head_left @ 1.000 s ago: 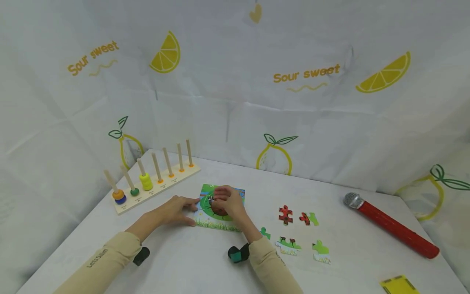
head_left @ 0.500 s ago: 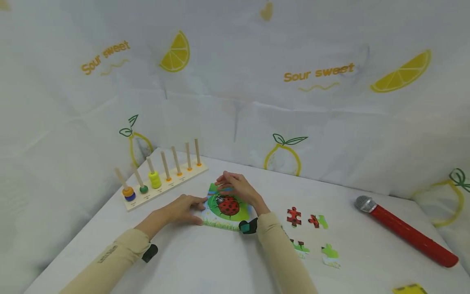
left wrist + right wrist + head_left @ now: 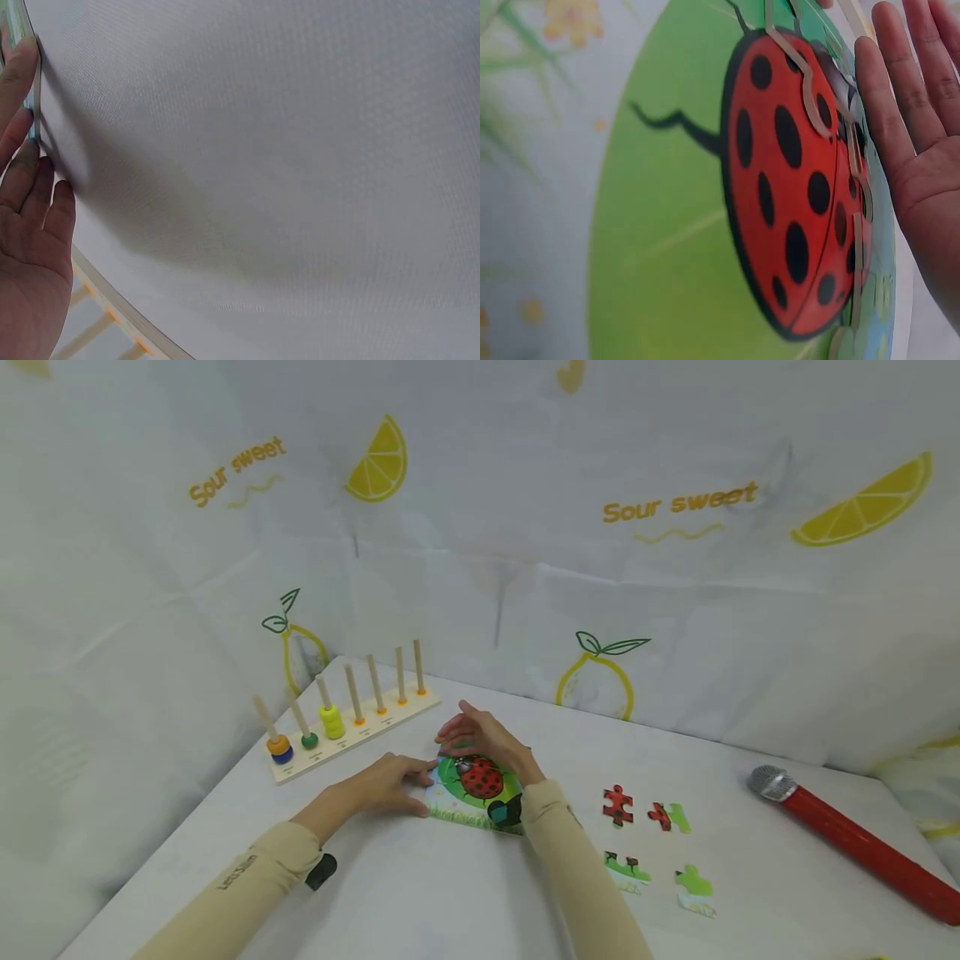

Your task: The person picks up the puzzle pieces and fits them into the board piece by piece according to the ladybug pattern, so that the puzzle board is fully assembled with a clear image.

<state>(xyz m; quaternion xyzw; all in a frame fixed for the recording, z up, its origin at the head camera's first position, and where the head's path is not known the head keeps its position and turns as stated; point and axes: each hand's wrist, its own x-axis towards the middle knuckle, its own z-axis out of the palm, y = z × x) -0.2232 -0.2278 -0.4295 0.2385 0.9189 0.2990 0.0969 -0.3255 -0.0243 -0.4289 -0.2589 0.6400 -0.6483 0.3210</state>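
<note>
A ladybug jigsaw board [image 3: 457,802] lies on the white table. My left hand [image 3: 381,785] rests at its left side, thumb near the front corner and index finger on the edge; the left wrist view shows those fingers along the rim. Over the board's far side is my right hand [image 3: 487,739], fingers slightly bent and no piece visible in them. In the right wrist view its fingers look nearly straight, palm showing, beside the printed ladybug [image 3: 780,187]. Raised outlines of puzzle pieces [image 3: 847,150] show across the ladybug's head and far half. A dark wrist strap hides the board's right front.
Loose puzzle pieces lie to the right: a red one [image 3: 618,806], a red-and-green one [image 3: 670,817] and two grassy ones [image 3: 627,872]. A red microphone [image 3: 862,843] lies beyond them. A wooden peg counter with beads [image 3: 333,722] stands back left, before a lemon-print curtain [image 3: 450,560].
My right hand has drawn back from over the ladybug to the board's far side, uncovering the picture. My left hand stays at the edge. The whole head view has shifted, sliding things rightward.
</note>
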